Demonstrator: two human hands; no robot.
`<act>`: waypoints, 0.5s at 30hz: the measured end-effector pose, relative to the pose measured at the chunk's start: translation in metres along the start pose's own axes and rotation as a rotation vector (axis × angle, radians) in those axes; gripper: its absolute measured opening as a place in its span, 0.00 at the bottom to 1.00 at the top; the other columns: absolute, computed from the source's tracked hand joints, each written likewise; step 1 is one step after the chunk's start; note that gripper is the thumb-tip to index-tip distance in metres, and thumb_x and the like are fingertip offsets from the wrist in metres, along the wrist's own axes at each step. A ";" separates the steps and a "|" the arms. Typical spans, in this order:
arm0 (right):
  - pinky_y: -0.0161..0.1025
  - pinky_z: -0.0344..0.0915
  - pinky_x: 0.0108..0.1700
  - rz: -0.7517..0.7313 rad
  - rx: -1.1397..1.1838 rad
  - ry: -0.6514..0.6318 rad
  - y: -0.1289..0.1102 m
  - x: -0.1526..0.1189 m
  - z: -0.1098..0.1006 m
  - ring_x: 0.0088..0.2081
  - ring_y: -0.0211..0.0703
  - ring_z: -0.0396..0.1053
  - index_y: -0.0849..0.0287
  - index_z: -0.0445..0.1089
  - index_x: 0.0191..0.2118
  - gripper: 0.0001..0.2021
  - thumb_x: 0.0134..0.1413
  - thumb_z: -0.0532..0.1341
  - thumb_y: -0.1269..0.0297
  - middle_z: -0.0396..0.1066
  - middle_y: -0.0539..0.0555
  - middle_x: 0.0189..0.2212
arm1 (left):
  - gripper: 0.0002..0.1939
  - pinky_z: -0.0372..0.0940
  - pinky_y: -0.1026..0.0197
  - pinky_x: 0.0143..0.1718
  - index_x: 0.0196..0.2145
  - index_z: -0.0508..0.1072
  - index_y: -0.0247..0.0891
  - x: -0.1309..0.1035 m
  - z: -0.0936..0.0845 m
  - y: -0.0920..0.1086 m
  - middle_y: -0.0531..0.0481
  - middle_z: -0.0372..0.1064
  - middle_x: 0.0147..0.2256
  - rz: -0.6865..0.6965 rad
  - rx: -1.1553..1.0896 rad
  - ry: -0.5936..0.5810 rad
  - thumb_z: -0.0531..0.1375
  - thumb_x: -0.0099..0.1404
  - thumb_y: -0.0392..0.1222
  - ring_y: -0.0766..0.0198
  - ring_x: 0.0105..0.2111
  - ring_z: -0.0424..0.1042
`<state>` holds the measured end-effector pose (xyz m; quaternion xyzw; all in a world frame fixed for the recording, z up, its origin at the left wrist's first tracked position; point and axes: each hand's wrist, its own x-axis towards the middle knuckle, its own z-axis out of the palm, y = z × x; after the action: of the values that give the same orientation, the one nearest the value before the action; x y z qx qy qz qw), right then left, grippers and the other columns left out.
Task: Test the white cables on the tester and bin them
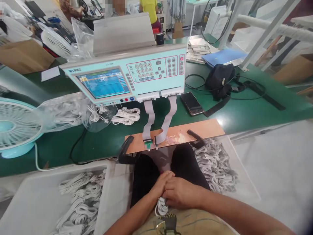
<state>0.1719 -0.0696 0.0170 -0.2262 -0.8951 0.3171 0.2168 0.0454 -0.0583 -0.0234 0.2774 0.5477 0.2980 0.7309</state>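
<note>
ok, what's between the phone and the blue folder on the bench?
In the head view, a black bag with its strap and black cables lies between the phone and the blue folder.

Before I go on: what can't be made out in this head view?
- Coiled white cable: mostly covered by the clasped left hand and right hand; its plugs are hidden.
- Tester screen: text too small and blurred.
- Keypad: labels too small.
- Blue fan: cut off by the left edge.
- Ribbon connectors: too small to tell whether anything is plugged in.
</note>
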 end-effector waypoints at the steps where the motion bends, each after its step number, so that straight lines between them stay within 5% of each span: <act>1: 0.38 0.60 0.43 0.010 0.034 -0.016 0.002 -0.001 0.002 0.35 0.42 0.65 0.61 0.71 0.35 0.08 0.57 0.56 0.65 0.71 0.55 0.29 | 0.10 0.59 0.65 0.27 0.22 0.72 0.34 -0.006 -0.007 0.002 0.52 0.66 0.21 0.019 0.019 0.003 0.63 0.52 0.45 0.65 0.24 0.64; 4: 0.34 0.61 0.37 0.079 0.115 -0.056 0.005 -0.002 0.001 0.33 0.41 0.66 0.60 0.70 0.39 0.08 0.55 0.58 0.63 0.70 0.53 0.30 | 0.08 0.58 0.67 0.30 0.27 0.72 0.36 -0.029 -0.032 0.015 0.54 0.65 0.25 0.079 0.162 -0.058 0.61 0.55 0.44 0.67 0.27 0.63; 8: 0.32 0.58 0.29 0.141 0.136 -0.013 0.001 0.001 -0.004 0.27 0.37 0.64 0.59 0.69 0.38 0.08 0.57 0.57 0.61 0.68 0.51 0.28 | 0.08 0.56 0.68 0.26 0.29 0.69 0.36 -0.059 -0.061 0.030 0.56 0.62 0.24 0.008 0.294 -0.287 0.63 0.52 0.40 0.69 0.24 0.60; 15: 0.31 0.57 0.28 0.137 0.093 -0.043 0.003 0.006 0.005 0.26 0.36 0.63 0.58 0.68 0.33 0.08 0.57 0.56 0.61 0.67 0.50 0.26 | 0.10 0.52 0.68 0.24 0.26 0.67 0.34 -0.058 -0.066 0.024 0.56 0.60 0.22 -0.005 0.240 -0.265 0.63 0.51 0.42 0.70 0.22 0.57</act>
<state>0.1655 -0.0669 0.0128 -0.2697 -0.8664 0.3771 0.1855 -0.0348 -0.0797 0.0144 0.3982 0.4791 0.1896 0.7590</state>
